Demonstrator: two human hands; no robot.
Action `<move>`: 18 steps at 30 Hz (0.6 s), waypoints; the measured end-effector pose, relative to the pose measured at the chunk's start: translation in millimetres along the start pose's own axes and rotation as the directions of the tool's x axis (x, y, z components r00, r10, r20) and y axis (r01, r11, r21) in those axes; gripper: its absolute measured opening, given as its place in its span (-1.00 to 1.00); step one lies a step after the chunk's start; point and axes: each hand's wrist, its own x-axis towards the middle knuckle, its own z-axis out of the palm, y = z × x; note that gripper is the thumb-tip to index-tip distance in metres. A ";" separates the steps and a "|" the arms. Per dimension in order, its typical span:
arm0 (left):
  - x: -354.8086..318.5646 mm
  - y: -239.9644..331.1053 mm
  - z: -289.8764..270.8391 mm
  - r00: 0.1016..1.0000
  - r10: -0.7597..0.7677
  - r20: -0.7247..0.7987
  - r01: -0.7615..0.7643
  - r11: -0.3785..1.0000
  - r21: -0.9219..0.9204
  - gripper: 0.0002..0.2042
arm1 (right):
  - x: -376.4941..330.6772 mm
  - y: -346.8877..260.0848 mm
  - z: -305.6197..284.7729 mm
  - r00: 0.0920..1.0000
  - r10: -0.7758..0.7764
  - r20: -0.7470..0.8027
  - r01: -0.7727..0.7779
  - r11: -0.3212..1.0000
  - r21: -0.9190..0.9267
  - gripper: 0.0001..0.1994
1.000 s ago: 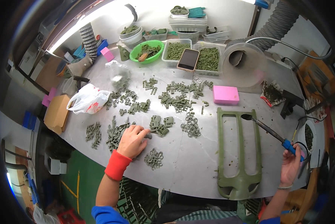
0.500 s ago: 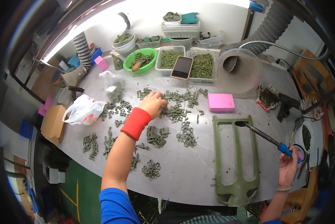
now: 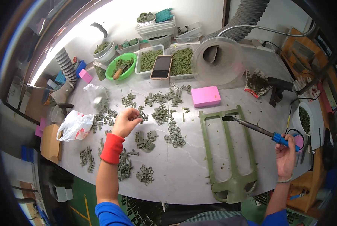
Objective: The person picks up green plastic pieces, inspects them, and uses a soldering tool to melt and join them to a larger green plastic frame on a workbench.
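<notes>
My left hand (image 3: 126,122), with a red wristband (image 3: 113,148), is over the loose green parts on the table. Thumb and fingers come together in a pinch; whatever is between them is too small to make out. Close by lie a pile of small green pieces (image 3: 162,114) and a group of wider curved pieces (image 3: 146,140). My right hand (image 3: 286,157) is wrapped round the blue handle of a soldering iron (image 3: 259,130). Its dark, broad tip hangs over the upper part of a green plastic frame (image 3: 229,150) with long slots, which lies flat on the table.
A pink block (image 3: 206,96) lies beyond the frame. At the back stand tubs of green parts (image 3: 181,62), a phone (image 3: 161,67), a green basin (image 3: 110,72) and a large translucent hood (image 3: 219,64). A white plastic bag (image 3: 76,125) sits left, a white bowl (image 3: 300,122) right.
My left hand has drawn back from the far pile, nearer and to the left. My right hand still holds the soldering iron over the frame. The whole view has shifted somewhat.
</notes>
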 end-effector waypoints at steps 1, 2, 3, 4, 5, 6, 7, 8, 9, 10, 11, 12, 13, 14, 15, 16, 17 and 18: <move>-2.7 -3.8 0.7 0.998 -0.031 0.050 0.034 0.998 -0.051 -0.84 | -0.2 1.1 -0.3 1.000 0.006 0.004 -0.006 1.000 0.003 -0.84; -5.3 -3.1 1.6 0.993 -0.059 0.100 0.069 0.993 -0.101 -0.83 | 0.7 2.0 -1.6 1.000 0.014 0.001 -0.014 1.000 0.008 -0.84; -8.8 -1.7 3.7 0.987 -0.086 0.137 0.108 0.981 -0.160 -0.80 | 1.6 2.8 -2.6 1.000 0.021 -0.001 -0.021 1.000 0.012 -0.84; -11.4 0.9 6.2 0.981 -0.095 0.169 0.123 0.978 -0.166 -0.79 | 1.4 2.7 -3.3 1.000 0.026 0.006 -0.026 1.000 0.015 -0.84; -14.2 2.3 9.3 0.980 -0.090 0.179 0.134 0.959 -0.251 -0.80 | 0.6 1.9 -3.5 1.000 0.020 0.001 -0.020 1.000 0.012 -0.84; -17.9 3.4 12.4 0.978 -0.084 0.189 0.145 0.931 -0.335 -0.80 | 0.1 1.8 -3.3 1.000 0.013 -0.003 -0.013 1.000 0.008 -0.84; -22.0 6.3 13.9 0.983 -0.062 0.174 0.123 0.923 -0.365 -0.82 | 0.2 2.4 -2.6 1.000 0.014 0.003 -0.015 1.000 0.012 -0.84; -26.8 12.3 16.0 0.987 -0.056 0.148 0.107 0.924 -0.367 -0.82 | 0.0 2.9 -2.6 1.000 0.014 0.011 -0.014 1.000 0.015 -0.84; -30.3 15.9 17.5 0.990 -0.046 0.130 0.094 0.914 -0.396 -0.83 | -0.2 3.5 -2.2 1.000 0.012 0.019 -0.013 1.000 0.018 -0.84; -33.0 18.6 18.8 0.993 -0.035 0.112 0.080 0.902 -0.424 -0.83 | -0.3 4.5 -1.5 1.000 0.012 0.022 -0.013 1.000 0.019 -0.84; -35.5 20.1 20.5 0.993 -0.036 0.110 0.080 0.901 -0.426 -0.83 | -0.3 5.0 -0.9 1.000 0.012 0.021 -0.012 1.000 0.023 -0.84; -37.6 21.2 22.1 0.997 0.014 0.072 0.018 0.907 -0.421 -0.84 | -0.4 5.4 -0.4 1.000 0.011 0.020 -0.012 1.000 0.027 -0.84; -39.8 22.3 24.0 0.997 0.064 0.036 -0.043 0.910 -0.413 -0.85 | -0.8 5.2 0.4 1.000 0.011 0.022 -0.012 1.000 0.026 -0.84; -42.5 23.9 25.6 0.997 0.063 0.033 -0.044 0.909 -0.414 -0.85 | -1.0 4.9 1.8 1.000 0.012 0.027 -0.012 1.000 0.024 -0.84; -45.4 25.5 27.4 0.996 0.089 0.002 -0.082 0.924 -0.373 -0.85 | -1.2 4.7 2.7 0.999 0.012 0.032 -0.013 1.000 0.023 -0.84; -48.1 27.3 29.2 0.993 0.116 -0.028 -0.119 0.936 -0.331 -0.86 | -1.2 5.1 2.7 0.999 0.012 0.034 -0.013 1.000 0.023 -0.84; -49.6 29.5 31.2 0.991 0.121 -0.048 -0.130 0.946 -0.298 -0.84 | -1.5 5.0 2.2 0.999 0.006 0.031 -0.007 1.000 0.026 -0.84; -49.8 33.5 32.8 0.991 0.123 -0.048 -0.132 0.945 -0.300 -0.84 | -1.6 4.5 2.1 1.000 -0.001 0.028 0.000 1.000 0.028 -0.83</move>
